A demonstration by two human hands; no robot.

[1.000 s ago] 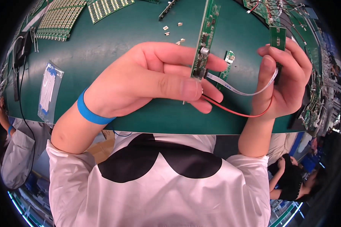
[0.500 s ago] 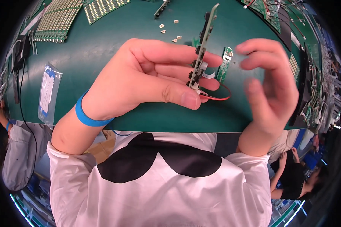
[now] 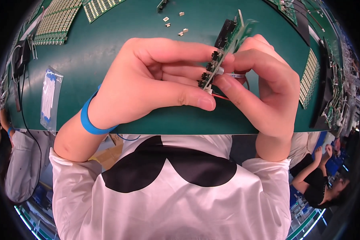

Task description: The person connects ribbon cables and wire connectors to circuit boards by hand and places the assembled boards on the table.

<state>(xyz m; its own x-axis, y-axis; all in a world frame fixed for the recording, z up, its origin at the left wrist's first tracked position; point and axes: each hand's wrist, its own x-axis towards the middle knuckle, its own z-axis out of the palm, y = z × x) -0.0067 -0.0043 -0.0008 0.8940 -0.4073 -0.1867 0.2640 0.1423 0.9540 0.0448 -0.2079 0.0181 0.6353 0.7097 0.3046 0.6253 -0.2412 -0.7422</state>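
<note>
My left hand [image 3: 148, 76] holds a green circuit board [image 3: 218, 60] on edge between thumb and fingers. Black push buttons and a black block line its left face; a white connector sits at its lower end. Close against its right side is my right hand [image 3: 270, 80], thumb and fingers closed together. A smaller green board strip [image 3: 248, 29], blurred by motion, juts up from behind the right fingers, which cover its lower part. A short white ribbon cable [image 3: 237, 75] and red wire [image 3: 220, 97] run between the boards. My left wrist wears a blue band [image 3: 91, 120].
Several small pale connectors [image 3: 182, 32] lie on the green table mat [image 3: 108, 24]. Panels of boards [image 3: 60, 20] stand at the far left, with another panel [image 3: 309, 78] at right. A clear bag of blue-tipped white strips [image 3: 51, 98] lies left. People sit on both sides.
My right hand has moved left from open air to the board and closed there. The small board strip has risen with it. The main board has tilted further right at its top.
</note>
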